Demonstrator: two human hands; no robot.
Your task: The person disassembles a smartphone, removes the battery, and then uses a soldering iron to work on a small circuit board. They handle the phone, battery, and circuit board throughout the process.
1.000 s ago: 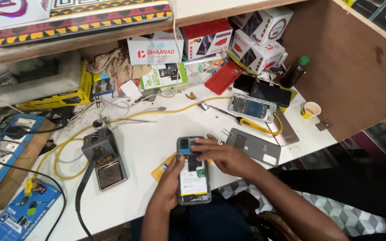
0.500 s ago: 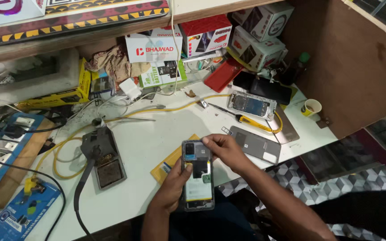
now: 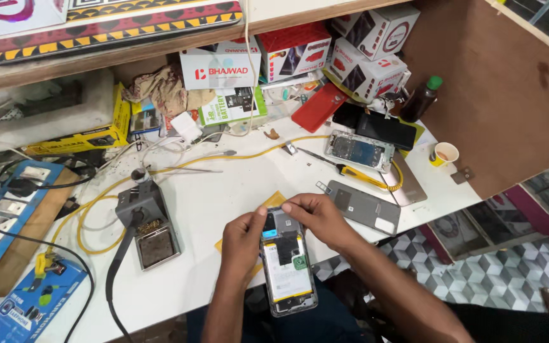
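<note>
Phone (image 3: 288, 267) sits a bit lower on the table (image 3: 223, 190) now, back off, white battery showing. Left hand (image 3: 243, 244) grips its edge, right hand (image 3: 319, 219) fingers pinch the top.

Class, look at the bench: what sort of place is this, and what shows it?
Probably a phone repair bench: both hands hold an opened phone, another opened phone lies nearby, and a soldering-iron stand sits on the table.

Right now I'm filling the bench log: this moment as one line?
left hand: grips opened phone | right hand: fingertips on its top | bench: grey back cover
</note>
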